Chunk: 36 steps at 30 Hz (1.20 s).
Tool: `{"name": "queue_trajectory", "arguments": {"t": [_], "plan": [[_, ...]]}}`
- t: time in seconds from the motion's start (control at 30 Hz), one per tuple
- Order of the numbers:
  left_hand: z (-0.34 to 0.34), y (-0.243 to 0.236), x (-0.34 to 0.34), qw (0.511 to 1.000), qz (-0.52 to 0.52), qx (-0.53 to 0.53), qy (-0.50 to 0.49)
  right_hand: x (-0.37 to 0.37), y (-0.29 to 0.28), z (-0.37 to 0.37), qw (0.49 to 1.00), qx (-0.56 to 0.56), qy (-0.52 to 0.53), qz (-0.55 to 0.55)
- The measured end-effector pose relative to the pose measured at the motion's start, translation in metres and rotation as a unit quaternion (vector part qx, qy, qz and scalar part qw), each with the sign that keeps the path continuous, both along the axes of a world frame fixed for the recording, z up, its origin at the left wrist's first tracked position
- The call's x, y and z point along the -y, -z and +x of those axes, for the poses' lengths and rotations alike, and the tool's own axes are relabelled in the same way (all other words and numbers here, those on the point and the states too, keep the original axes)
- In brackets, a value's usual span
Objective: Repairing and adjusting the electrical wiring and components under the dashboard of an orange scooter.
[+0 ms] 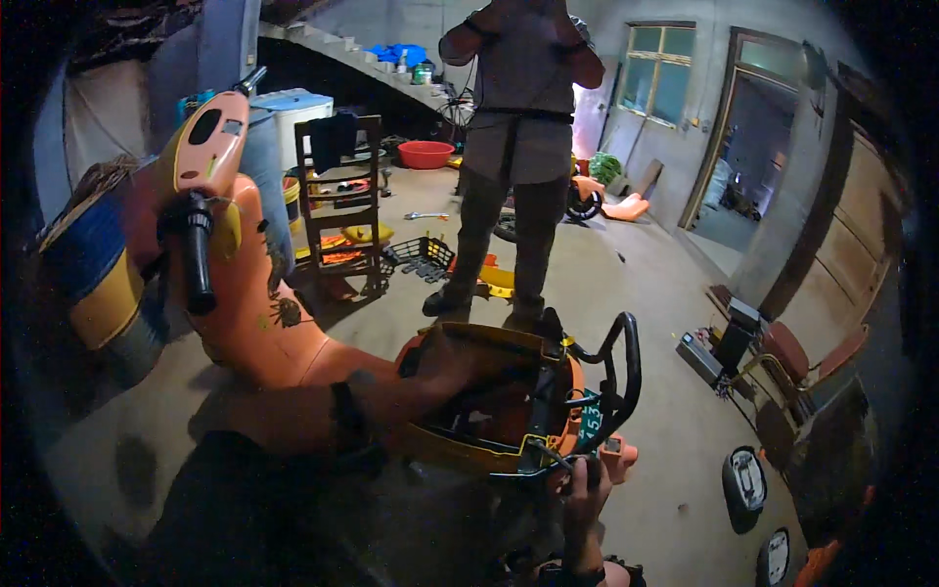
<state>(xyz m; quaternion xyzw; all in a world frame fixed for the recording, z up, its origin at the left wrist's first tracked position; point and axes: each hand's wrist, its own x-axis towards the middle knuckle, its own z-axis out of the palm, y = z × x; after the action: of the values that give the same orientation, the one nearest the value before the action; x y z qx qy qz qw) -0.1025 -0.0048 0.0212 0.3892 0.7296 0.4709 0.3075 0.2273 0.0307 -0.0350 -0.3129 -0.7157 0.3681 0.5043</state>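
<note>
An orange scooter (279,342) stands in front of me with its seat off. Its open seat compartment (479,452) has a dark frame and yellow edges. My left hand (440,380) reaches over and into the compartment from the left; its fingers are blurred and dim. At the rear, below the black grab rail (626,382), my right hand (587,479) has its fingers curled around something dark beside a thin metal bar. What it grips is hidden. An orange rear light (618,452) and a green plate (590,416) are close to that hand.
A person (518,127) stands just beyond the scooter. Behind are a wooden chair (340,210), a black crate (423,256), a wrench (426,215) and a red basin (425,154). Rightward lie a metal box (700,357), a low chair (797,357) and lamp-like parts (746,481).
</note>
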Motion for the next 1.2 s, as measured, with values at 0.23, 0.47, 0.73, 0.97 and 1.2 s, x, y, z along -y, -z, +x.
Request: {"name": "queue_trajectory", "arguments": {"t": [0.23, 0.47, 0.73, 0.97, 1.2], "plan": [[0.077, 0.023, -0.008, 0.946, -0.102, -0.126, 0.280, 0.030, -0.041, -0.002, 0.977, 0.097, -0.042, 0.183], [0.115, -0.005, 0.011, 0.933, -0.194, -0.150, 0.263, 0.030, -0.037, -0.006, 0.999, 0.021, -0.029, 0.026], [0.105, 0.011, -0.002, 0.923, -0.193, -0.151, 0.297, 0.017, -0.016, -0.005, 0.985, -0.107, 0.006, -0.136], [0.098, 0.026, -0.004, 0.934, -0.183, -0.132, 0.277, 0.008, -0.011, 0.011, 0.954, -0.158, -0.054, -0.251], [0.104, 0.015, 0.000, 0.920, -0.212, -0.164, 0.285, 0.010, -0.005, 0.004, 0.951, -0.188, -0.038, -0.242]]}}
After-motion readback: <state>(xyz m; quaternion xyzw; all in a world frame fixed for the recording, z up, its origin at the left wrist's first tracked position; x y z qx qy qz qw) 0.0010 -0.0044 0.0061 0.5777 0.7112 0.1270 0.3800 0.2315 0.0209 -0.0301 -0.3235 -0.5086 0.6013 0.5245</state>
